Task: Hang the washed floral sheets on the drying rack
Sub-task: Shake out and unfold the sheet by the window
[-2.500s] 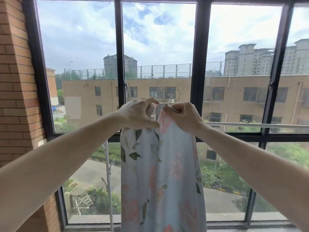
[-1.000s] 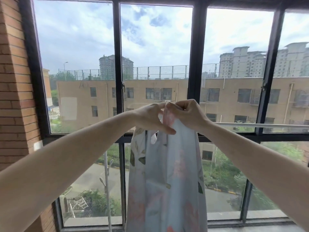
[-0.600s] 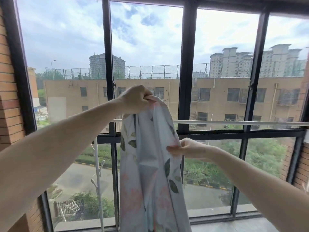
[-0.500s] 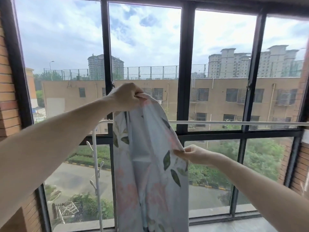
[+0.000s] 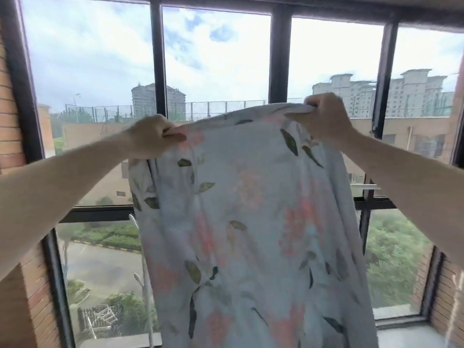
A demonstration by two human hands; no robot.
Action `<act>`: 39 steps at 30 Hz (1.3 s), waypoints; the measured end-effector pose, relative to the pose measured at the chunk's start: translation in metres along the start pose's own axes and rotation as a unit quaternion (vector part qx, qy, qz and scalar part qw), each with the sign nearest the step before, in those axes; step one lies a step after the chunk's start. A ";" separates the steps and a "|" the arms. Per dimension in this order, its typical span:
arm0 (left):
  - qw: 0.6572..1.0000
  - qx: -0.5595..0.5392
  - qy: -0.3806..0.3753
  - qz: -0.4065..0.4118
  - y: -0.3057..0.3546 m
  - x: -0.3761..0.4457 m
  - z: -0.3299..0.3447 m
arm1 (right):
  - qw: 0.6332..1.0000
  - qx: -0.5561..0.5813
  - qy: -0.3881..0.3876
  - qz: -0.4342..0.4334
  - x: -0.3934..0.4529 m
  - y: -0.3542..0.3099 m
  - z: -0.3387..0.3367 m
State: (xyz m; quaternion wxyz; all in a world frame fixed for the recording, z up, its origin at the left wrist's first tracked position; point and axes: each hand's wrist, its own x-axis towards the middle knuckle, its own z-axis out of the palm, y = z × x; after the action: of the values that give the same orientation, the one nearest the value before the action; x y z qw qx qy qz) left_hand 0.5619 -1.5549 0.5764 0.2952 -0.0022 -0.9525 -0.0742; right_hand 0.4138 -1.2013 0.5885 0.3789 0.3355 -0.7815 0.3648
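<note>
1. Left hand (image 5: 150, 136): fingers curled, pinching the upper left edge of the floral sheet (image 5: 251, 222).
2. Right hand (image 5: 324, 119): fingers curled over the upper right edge, gripping it, a little higher than the left.
3. Floral sheet: held up and spread between both hands in front of the window frame (image 5: 278, 59), hanging down past the bottom of view.
4. Drying rack rail (image 5: 365, 187): short white stretch visible right of the sheet; contact with the sheet not discernible.

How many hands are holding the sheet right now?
2: the left hand grips the floral sheet at its top left, the right hand at its top right, slightly higher.
</note>
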 end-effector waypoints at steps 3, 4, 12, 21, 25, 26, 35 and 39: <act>1.000 0.013 -0.004 0.004 -0.003 -0.005 -0.009 | 0.997 -0.038 -0.062 -0.030 -0.012 0.009 0.010; 1.000 0.007 -0.012 -0.006 -0.005 -0.006 -0.007 | 0.997 -0.027 -0.066 -0.027 -0.019 0.010 0.015; 0.979 -0.131 -0.156 -0.026 0.012 -0.002 0.009 | 0.996 0.040 -0.072 0.019 -0.042 0.008 0.043; 0.978 -0.113 -0.176 0.013 0.074 -0.019 0.040 | 0.995 0.066 -0.062 0.039 -0.038 -0.012 0.072; 0.989 -0.050 -0.133 0.030 0.110 -0.025 0.057 | 0.994 0.088 -0.066 0.029 -0.037 -0.033 0.087; 0.992 -0.052 -0.115 0.025 0.112 -0.022 0.062 | 0.993 0.089 -0.068 0.028 -0.037 -0.036 0.088; 0.988 -0.142 -0.055 -0.004 0.092 -0.009 0.059 | 0.992 0.085 -0.092 0.033 -0.048 -0.023 0.077; 0.992 -0.110 -0.064 -0.014 0.091 -0.005 0.057 | 0.989 0.070 -0.120 0.057 -0.057 -0.019 0.077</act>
State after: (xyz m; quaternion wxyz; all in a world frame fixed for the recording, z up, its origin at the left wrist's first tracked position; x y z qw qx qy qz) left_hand 0.5386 -1.4567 0.5395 0.2310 -0.0263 -0.9553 -0.1825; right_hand 0.4296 -1.2603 0.5125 0.2366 0.3569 -0.8120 0.3966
